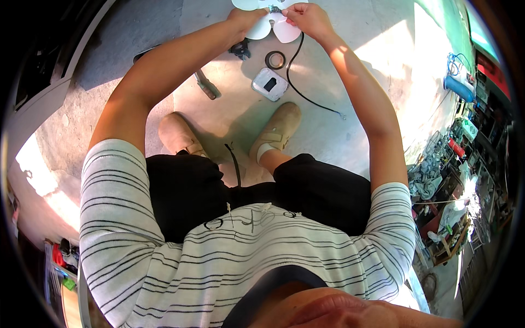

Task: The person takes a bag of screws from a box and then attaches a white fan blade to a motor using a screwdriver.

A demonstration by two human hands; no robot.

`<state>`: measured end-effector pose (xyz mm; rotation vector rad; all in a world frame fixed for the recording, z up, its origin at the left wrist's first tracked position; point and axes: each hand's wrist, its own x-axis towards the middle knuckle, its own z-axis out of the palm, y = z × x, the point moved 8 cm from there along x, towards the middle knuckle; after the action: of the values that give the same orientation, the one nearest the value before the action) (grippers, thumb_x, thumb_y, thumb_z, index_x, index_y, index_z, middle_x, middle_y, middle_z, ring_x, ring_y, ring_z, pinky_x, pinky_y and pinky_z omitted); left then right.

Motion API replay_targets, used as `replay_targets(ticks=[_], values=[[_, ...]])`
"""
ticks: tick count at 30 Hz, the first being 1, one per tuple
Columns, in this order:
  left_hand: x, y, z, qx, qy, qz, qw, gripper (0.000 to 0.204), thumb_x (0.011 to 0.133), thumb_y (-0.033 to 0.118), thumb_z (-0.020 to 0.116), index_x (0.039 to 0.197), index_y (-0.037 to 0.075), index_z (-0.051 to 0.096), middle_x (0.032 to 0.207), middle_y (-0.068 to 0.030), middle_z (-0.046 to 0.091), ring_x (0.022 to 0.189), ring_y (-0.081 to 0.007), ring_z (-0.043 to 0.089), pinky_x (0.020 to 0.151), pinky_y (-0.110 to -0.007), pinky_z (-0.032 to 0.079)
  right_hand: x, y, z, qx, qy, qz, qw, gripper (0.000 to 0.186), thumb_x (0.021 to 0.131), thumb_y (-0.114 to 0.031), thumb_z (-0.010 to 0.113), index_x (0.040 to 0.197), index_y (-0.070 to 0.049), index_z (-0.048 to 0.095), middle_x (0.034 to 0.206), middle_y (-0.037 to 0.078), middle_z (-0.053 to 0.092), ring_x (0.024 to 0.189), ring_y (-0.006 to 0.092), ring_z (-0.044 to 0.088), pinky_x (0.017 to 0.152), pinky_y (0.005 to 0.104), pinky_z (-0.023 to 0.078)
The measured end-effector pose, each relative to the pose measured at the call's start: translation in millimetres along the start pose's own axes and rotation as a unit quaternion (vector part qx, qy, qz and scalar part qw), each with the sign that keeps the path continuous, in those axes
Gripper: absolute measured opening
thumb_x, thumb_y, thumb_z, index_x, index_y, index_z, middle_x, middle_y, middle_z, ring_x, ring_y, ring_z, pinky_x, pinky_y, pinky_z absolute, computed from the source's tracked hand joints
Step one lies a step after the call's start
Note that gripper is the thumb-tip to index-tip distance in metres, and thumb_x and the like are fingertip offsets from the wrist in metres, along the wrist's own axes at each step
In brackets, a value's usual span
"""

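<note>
At the top edge of the head view is a white fan blade (286, 31) with rounded petals, cut off by the picture's edge. My left hand (247, 21) is closed on it from the left, its fingertips by the hub and partly hidden. With thumb and fingers pinched, my right hand (307, 18) grips a small dark part (275, 9) at the hub; its exact kind is too small to tell. A black cable (291, 76) runs from below my right hand down to frayed ends on the floor.
Between my feet and the fan blade lie a black tape roll (275, 60), a white rounded cover (266, 92) with a dark opening, a dark lumpy part (239, 50) and a hand tool's handle (206, 86). Clutter and a blue cylinder (458, 88) line the right side.
</note>
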<state>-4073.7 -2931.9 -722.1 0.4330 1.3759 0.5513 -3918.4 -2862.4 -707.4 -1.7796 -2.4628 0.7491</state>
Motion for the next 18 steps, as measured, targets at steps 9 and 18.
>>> replay_targets(ticks=[9,18], values=[[53,-25,-17,0.022,0.008,0.123,0.992,0.042,0.088,0.034,0.065,0.117,0.005,0.062,0.106,-0.0122,0.066,0.09,-0.0226,0.063,0.074,-0.041,0.051,16,-8,-1,0.062,-0.028,-0.018,0.998,0.025,0.081,-0.03,0.064,0.084,-0.006,0.071,0.08,0.02,0.067,0.074,0.0345,0.066,0.067,0.0427,0.051],[11,-16,-14,-0.008,-0.003,-0.012,1.0,0.05,0.086,0.041,0.065,0.124,0.009,0.056,0.103,-0.0177,0.063,0.087,-0.0383,0.063,0.06,-0.058,0.051,14,-7,1,0.095,-0.047,0.01,0.994,0.026,0.081,-0.031,0.065,0.082,-0.005,0.072,0.073,0.019,0.067,0.071,0.0289,0.067,0.066,0.0395,0.05]])
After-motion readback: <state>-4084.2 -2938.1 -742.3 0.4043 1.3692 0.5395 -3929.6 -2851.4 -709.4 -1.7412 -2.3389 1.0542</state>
